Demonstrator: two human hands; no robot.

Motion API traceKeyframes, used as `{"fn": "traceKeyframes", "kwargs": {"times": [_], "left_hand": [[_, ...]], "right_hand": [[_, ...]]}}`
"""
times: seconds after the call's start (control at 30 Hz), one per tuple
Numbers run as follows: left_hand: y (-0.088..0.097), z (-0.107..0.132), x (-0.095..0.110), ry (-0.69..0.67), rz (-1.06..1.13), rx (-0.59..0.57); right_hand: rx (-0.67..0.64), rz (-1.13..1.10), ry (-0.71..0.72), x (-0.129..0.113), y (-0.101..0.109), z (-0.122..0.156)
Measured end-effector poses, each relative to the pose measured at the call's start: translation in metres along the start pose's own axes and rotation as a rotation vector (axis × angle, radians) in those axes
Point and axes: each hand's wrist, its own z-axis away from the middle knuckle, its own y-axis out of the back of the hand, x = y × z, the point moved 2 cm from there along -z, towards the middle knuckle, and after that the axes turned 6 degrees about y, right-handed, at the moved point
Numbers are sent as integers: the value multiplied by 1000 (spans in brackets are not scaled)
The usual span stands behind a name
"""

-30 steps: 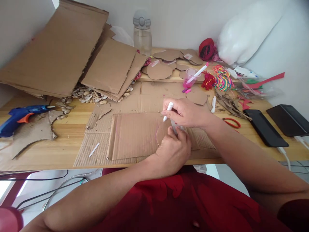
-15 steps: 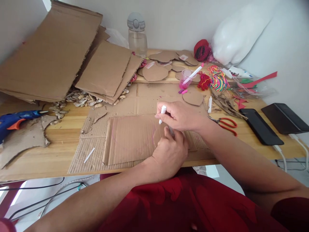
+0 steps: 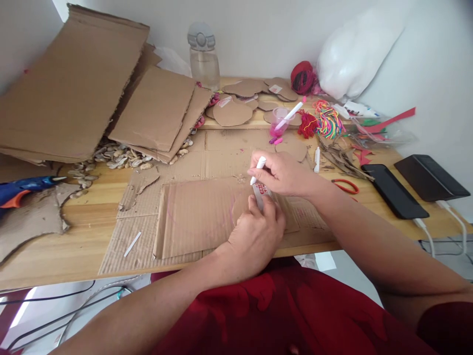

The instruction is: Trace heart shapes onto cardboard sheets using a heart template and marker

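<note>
Okay so on my feed the white pen [image 3: 260, 162] is a plain smooth stick, slim and rounded at the top, tilted, clamped between the fingers of the right hand [image 3: 279, 172]. Its lower end is right by the edge of a round-edged cardboard piece [image 3: 242, 199], though I can't tell if it's actually touching. That piece is flat, dull brown, with a shiny white label [image 3: 261, 189] printed in red. The left hand [image 3: 258, 234] has its fingers bent and pressed down over it; whether they're pinching anything, I can't tell from here. Underneath I've got a ribbed cardboard sheet [image 3: 195, 209], roughly rectangular, with faint purplish curves [image 3: 232, 212] on it, all sitting near the front edge of the pale wood-grain tabletop [image 3: 88, 212]. Texture-wise it's a mix: lumpy, papery shells [image 3: 125, 155] on the left, a stringy tangle of bright cords [image 3: 328, 121] and a clear plastic bottle [image 3: 204, 64] further back.
</note>
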Motion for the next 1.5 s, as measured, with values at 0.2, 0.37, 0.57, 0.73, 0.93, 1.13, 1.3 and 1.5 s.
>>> {"fn": "traceKeyframes", "kwargs": {"times": [0.2, 0.37, 0.57, 0.73, 0.93, 1.13, 1.3, 1.5], "left_hand": [[-1, -1, -1, 2, 9, -32], [-2, -2, 0, 1, 14, -56], [-4, -1, -1, -17, -4, -28], [-3, -2, -1, -4, 2, -52], [0, -3, -1, -17, -6, -55], [1, -4, -2, -22, -11, -39], [-1, -3, -1, -2, -10, -39], [-1, -2, -1, -20, -11, -40]], "right_hand": [[13, 33, -21, 2, 4, 0], [5, -9, -6, 2, 3, -1], [33, 12, -16, 10, 5, 2], [37, -16, -12, 8, 5, 2], [47, 28, -35, 9, 7, 2], [-20, -86, 61, -10, -7, -5], [-4, -82, 22, -3, -2, -4], [56, -18, 27, 15, 9, 2]]}}
